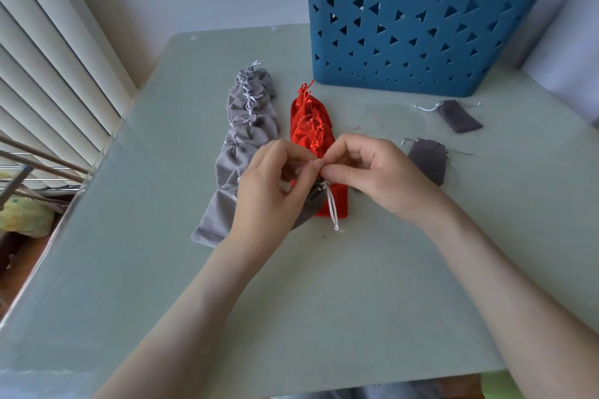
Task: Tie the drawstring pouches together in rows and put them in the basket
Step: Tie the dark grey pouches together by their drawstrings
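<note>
Head camera looks down at a green table (324, 301). The left hand (275, 194) and the right hand (376, 175) meet, both pinching the white string (332, 204) of a grey pouch (315, 201) on the red row (311, 126). A grey row (240, 139) lies beside it. The near dark pouch (428, 160) and far dark pouch (458, 116) lie by the blue basket (421, 42).
</note>
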### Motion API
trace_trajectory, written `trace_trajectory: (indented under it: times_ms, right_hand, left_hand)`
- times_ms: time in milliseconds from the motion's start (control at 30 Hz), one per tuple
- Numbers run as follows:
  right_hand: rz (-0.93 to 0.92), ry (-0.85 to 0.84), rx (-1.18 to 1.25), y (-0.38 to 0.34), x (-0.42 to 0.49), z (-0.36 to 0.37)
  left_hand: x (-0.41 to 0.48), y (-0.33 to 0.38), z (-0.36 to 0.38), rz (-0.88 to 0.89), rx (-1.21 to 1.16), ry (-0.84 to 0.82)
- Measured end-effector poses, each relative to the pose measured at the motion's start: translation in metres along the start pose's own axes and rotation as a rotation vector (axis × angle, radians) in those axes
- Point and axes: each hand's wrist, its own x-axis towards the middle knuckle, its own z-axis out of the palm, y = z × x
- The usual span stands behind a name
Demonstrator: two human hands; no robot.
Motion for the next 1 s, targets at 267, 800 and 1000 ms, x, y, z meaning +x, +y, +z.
trace_trajectory:
  times_ms: [267, 800, 1000]
  right_hand:
    - [-0.118, 0.119, -0.029, -0.004, 0.001, 0.005]
    - [-0.322, 0.199, -0.282, -0.004, -0.003, 0.007]
    - [0.008, 0.03, -0.025, -0.007, -0.003, 0.001]
  left_hand:
    - [0.002, -0.001, 0.002, -0.351, -0.382, -0.176]
    - [0.012, -0.004, -0.008, -0.589, -0.695, -0.461]
    - [0.008, 0.001, -0.005, -0.46, -0.544, -0.349]
